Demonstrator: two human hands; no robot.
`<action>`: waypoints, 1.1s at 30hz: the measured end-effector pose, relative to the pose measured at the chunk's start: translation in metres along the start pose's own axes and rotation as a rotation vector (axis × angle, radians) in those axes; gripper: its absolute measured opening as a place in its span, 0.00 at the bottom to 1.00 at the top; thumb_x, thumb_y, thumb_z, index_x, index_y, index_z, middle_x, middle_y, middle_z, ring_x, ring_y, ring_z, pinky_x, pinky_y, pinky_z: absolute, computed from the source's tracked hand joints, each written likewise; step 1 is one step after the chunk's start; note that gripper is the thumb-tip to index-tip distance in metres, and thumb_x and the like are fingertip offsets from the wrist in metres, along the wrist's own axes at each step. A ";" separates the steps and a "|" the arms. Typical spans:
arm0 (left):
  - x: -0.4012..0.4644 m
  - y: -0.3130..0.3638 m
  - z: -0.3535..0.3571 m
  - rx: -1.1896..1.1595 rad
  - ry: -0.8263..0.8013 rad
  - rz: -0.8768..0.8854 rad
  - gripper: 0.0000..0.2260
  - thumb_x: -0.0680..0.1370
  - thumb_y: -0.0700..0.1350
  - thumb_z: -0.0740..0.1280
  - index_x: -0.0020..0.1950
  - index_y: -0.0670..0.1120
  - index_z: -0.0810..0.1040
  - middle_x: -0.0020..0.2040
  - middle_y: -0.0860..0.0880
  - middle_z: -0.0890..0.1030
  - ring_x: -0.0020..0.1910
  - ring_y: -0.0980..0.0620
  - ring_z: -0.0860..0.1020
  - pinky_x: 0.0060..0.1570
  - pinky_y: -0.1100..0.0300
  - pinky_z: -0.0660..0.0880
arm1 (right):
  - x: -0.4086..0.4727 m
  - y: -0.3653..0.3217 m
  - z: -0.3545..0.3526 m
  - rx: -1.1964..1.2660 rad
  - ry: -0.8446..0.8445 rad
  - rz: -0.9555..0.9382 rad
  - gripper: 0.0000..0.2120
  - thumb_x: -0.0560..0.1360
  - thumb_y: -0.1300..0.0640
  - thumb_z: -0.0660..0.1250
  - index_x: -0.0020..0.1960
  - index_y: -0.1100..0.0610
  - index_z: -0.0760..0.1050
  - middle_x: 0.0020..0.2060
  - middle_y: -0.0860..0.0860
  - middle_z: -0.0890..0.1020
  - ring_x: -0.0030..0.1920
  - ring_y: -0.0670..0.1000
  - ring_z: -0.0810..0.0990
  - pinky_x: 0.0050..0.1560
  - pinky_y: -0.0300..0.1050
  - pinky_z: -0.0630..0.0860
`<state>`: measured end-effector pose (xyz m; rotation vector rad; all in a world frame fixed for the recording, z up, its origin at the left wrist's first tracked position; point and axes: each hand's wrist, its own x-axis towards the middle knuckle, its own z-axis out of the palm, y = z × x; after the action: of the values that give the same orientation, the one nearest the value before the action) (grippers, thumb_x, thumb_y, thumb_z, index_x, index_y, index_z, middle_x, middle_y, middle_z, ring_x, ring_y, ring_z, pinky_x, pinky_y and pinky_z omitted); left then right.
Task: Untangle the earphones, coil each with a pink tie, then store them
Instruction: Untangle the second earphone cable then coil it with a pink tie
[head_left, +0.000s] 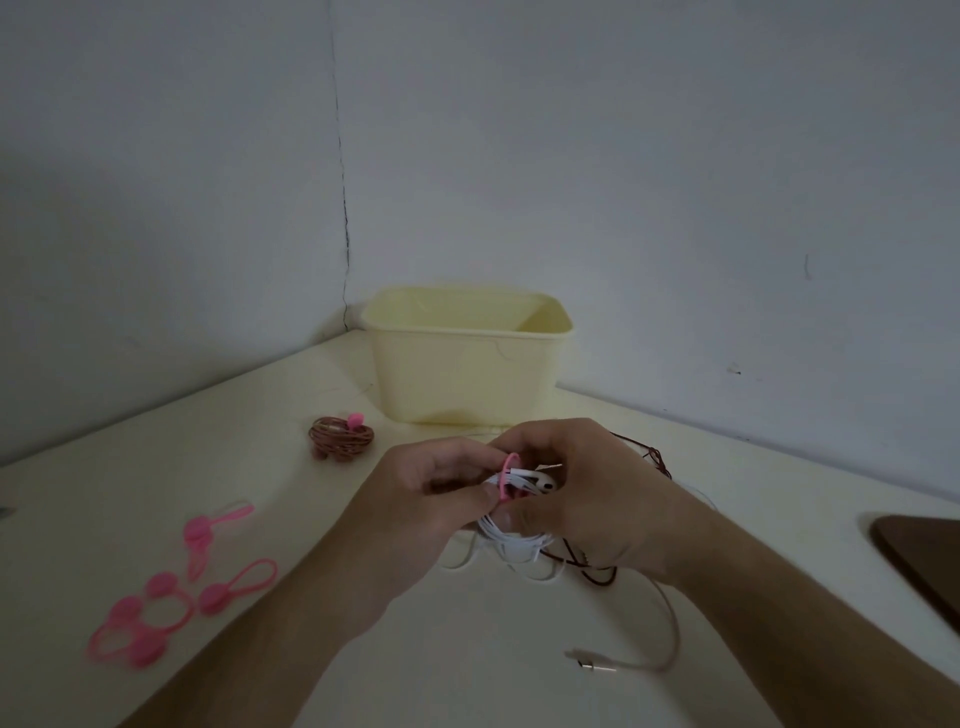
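Pink silicone tie (508, 475) is being wrapped around the coiled white earphone cable (511, 540); both hands, left hand (441, 493) and right hand (582, 493), are pinching it together. Loosened grip risks the coil springing apart.

White earphones (519, 538) are held as a coiled bundle above the tabletop (467, 649), gripped between left hand (441, 493) and right hand (587, 499). A pink tie (506, 480) is looped round the top of the coil, pinched by both hands; one earbud (546, 484) is seen beside it. White cable (670, 623) trails down to a plug (592, 662) lying on the tabletop. Dark brown earphones (654, 462) lie loose, partly hidden behind the right hand. A brown coil (340, 439) already tied in pink sits left of the yellow bin (462, 374). Spare pink ties (171, 592) are clustered far left. A dark object (930, 561) is cut off at the right edge
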<state>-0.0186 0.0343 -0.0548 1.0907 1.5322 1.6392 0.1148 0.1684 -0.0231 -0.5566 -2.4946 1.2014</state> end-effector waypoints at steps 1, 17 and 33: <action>0.000 -0.001 0.000 0.002 0.006 0.008 0.11 0.79 0.31 0.69 0.53 0.45 0.88 0.50 0.42 0.88 0.55 0.38 0.85 0.58 0.49 0.80 | 0.000 0.000 0.000 0.014 -0.001 0.002 0.17 0.70 0.65 0.80 0.54 0.49 0.85 0.45 0.49 0.88 0.46 0.52 0.87 0.52 0.51 0.84; 0.002 -0.003 0.002 0.060 0.038 0.116 0.10 0.80 0.32 0.69 0.52 0.44 0.87 0.46 0.45 0.89 0.45 0.46 0.86 0.42 0.63 0.79 | 0.000 0.004 0.002 0.110 0.010 0.020 0.10 0.72 0.62 0.80 0.50 0.53 0.85 0.44 0.51 0.88 0.41 0.44 0.83 0.46 0.41 0.80; 0.003 -0.005 0.001 -0.052 0.001 0.065 0.06 0.80 0.36 0.71 0.55 0.42 0.86 0.49 0.34 0.86 0.47 0.43 0.84 0.46 0.63 0.79 | 0.006 0.023 0.011 0.737 -0.119 0.103 0.33 0.57 0.45 0.89 0.55 0.59 0.84 0.49 0.66 0.82 0.53 0.65 0.73 0.57 0.65 0.67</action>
<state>-0.0199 0.0380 -0.0598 1.1225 1.4602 1.7144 0.1097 0.1769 -0.0467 -0.4132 -1.8995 2.0850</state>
